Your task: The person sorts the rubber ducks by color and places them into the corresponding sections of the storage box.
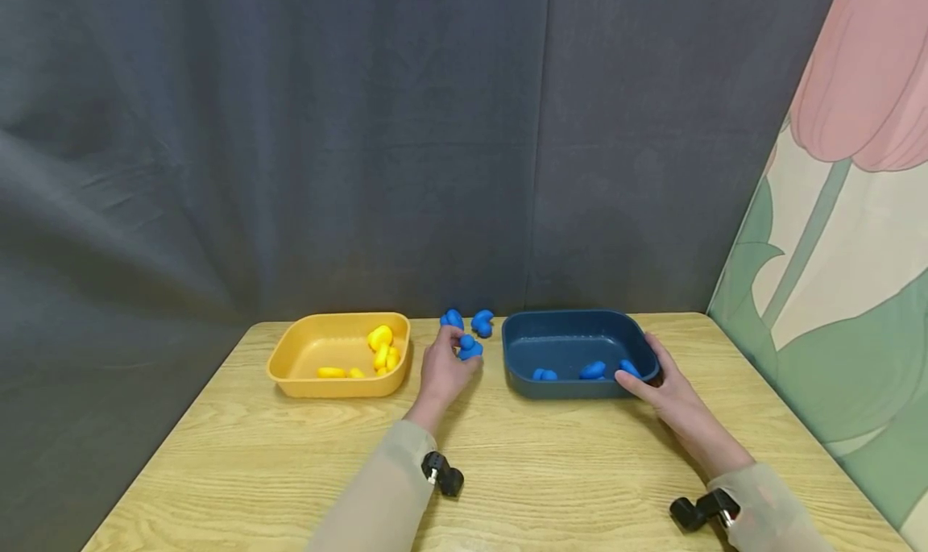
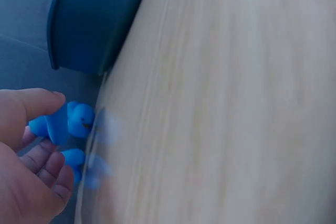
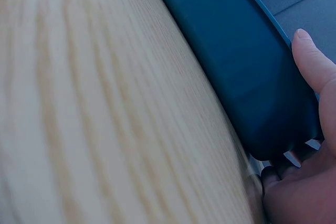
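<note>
My left hand [image 1: 444, 368] pinches a blue rubber duck [image 1: 470, 348] between thumb and fingers, left of the dark blue bin [image 1: 558, 389]. In the left wrist view, that duck [image 2: 56, 124] sits between the thumb and the curled fingers. Two more blue ducks, one [image 1: 451, 318] partly behind the hand and one [image 1: 482, 323] to its right, stand near the table's back edge. My right hand [image 1: 670, 391] grips the bin's right end, thumb at the rim and fingers on the outside, partly hidden. Several blue pieces [image 1: 593, 370] lie inside, partly covered by the front wall.
A yellow bin [image 1: 290, 387] with several yellow pieces [image 1: 380, 338] stands left of my left hand. Behind the wooden table [image 1: 522, 471] hangs a dark grey curtain [image 1: 406, 149]. On the right is a flower-patterned panel [image 1: 855, 310].
</note>
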A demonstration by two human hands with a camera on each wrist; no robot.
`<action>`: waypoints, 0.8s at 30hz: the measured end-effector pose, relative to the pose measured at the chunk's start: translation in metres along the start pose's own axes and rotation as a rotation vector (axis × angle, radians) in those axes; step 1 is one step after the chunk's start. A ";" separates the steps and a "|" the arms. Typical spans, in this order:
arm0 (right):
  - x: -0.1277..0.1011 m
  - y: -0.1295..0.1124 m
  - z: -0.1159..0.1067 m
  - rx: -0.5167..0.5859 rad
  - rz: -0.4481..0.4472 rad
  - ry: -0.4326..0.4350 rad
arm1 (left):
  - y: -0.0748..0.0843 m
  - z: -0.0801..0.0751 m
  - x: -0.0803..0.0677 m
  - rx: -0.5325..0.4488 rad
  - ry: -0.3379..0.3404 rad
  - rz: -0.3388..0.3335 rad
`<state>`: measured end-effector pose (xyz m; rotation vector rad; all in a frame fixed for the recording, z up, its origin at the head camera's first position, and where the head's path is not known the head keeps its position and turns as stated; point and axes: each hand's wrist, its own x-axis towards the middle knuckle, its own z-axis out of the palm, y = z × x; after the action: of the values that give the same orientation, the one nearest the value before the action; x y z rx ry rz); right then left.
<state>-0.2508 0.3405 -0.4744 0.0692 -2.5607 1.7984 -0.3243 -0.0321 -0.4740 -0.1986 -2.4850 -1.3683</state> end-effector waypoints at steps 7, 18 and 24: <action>0.001 0.000 0.000 -0.009 0.002 0.002 | 0.011 -0.004 -0.008 -0.143 -0.020 -0.031; 0.000 0.000 0.001 -0.018 -0.002 -0.001 | 0.023 -0.005 -0.017 -0.240 -0.014 -0.025; 0.001 -0.003 0.002 -0.028 0.003 0.006 | 0.029 -0.001 -0.019 -0.254 -0.011 0.009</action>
<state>-0.2519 0.3375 -0.4727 0.0595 -2.5827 1.7597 -0.2986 -0.0165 -0.4561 -0.2713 -2.3087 -1.6812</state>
